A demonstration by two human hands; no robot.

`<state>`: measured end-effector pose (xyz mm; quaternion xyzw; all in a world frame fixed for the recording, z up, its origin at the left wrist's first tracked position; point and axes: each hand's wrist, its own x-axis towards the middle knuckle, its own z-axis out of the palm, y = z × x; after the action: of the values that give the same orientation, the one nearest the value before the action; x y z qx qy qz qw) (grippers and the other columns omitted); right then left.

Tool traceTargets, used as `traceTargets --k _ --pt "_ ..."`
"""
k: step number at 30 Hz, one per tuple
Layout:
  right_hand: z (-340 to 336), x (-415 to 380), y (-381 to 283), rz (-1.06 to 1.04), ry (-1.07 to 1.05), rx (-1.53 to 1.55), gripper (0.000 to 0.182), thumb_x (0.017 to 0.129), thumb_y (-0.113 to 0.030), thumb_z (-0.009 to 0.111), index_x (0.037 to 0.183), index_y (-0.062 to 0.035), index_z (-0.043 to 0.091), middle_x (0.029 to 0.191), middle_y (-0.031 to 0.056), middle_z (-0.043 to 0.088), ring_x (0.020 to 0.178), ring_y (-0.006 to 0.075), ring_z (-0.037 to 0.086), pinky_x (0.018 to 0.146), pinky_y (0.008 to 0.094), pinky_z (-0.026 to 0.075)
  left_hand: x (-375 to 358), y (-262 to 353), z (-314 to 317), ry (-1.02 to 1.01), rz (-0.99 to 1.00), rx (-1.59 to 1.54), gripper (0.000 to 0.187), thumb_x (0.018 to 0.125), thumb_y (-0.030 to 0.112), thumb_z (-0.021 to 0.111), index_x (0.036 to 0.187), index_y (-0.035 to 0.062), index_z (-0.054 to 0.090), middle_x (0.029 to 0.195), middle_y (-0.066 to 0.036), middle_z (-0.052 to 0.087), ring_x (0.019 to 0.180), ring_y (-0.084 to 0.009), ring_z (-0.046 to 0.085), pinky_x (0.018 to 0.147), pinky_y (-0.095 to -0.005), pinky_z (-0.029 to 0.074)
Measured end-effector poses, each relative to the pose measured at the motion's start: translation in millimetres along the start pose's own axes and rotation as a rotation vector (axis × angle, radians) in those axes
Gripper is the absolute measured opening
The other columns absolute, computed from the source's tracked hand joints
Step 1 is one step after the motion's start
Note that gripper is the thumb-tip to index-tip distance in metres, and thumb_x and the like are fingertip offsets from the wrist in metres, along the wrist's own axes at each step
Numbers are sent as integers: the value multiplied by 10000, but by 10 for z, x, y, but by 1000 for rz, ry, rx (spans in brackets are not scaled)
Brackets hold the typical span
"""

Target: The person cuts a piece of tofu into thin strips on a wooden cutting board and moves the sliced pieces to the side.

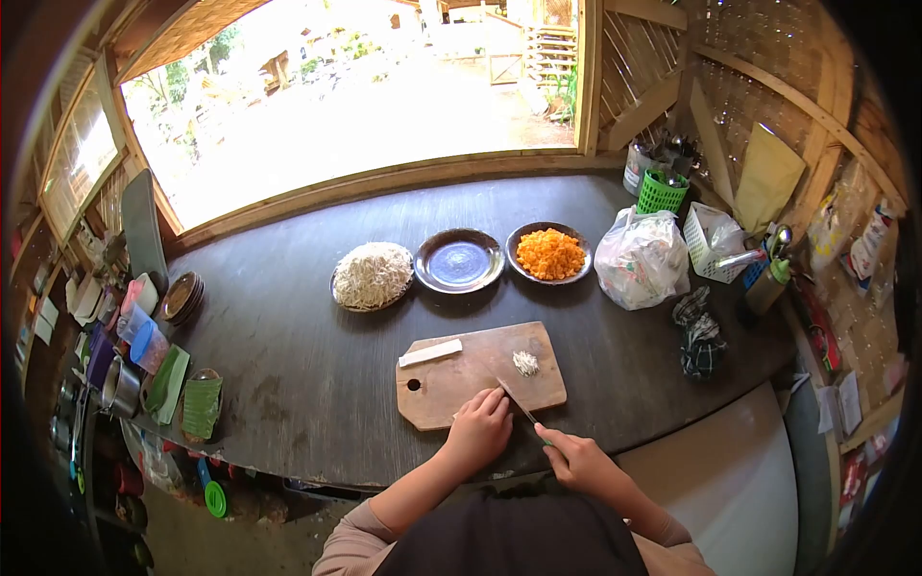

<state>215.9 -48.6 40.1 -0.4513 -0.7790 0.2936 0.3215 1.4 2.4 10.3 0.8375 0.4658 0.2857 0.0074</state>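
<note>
A wooden cutting board [480, 376] lies on the dark table in front of me. My left hand [483, 422] presses down on its near edge, fingers curled together; whatever lies under them is hidden. In my right hand [576, 459] is a knife [519, 401], its blade tilted across the board beside the left fingertips. A pale, straight-edged strip [430, 352] rests at the board's upper left. Toward the right side sits a small heap of finely cut white pieces [525, 363].
Beyond the board stand a plate of white shreds [373, 276], a bare dark plate [459, 260] and a plate of orange bits [549, 254]. A filled plastic bag [642, 257] and a dark checked cloth [700, 332] are at right. Containers [149, 346] crowd the left edge.
</note>
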Motion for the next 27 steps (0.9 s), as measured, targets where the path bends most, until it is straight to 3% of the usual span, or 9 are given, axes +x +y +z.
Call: traceTargets --k 6,8,17,27 --pt "-51 -170 36 19 -6 29 407 900 -73 615 1306 -70 580 840 247 656 748 425 654 670 458 536 14 15 7 15 -3 -20 287 856 151 646 1089 -16 639 1195 -149 627 1148 -308 589 952 -410 501" --pt "-77 -175 -1 92 -68 -11 405 893 -28 630 1293 -45 577 1027 240 680 910 423 669 755 416 551 8 -13 21 18 -2 -14 289 853 146 645 1090 -19 639 1195 -149 627 1147 -306 590 952 -409 501" --pt "-117 60 -71 73 -79 51 375 911 -35 600 1286 -43 579 1025 251 673 930 421 665 788 437 543 25 -27 -4 -4 7 0 312 842 139 627 1105 -26 650 1215 -138 623 1156 -285 585 937 -401 505" --pt "148 469 44 71 -76 -3 346 941 -77 561 1281 -20 580 1089 266 659 980 411 657 829 433 539 10 -28 40 19 10 -51 262 836 120 640 1049 -32 643 1151 -169 634 1129 -327 593 937 -420 507"
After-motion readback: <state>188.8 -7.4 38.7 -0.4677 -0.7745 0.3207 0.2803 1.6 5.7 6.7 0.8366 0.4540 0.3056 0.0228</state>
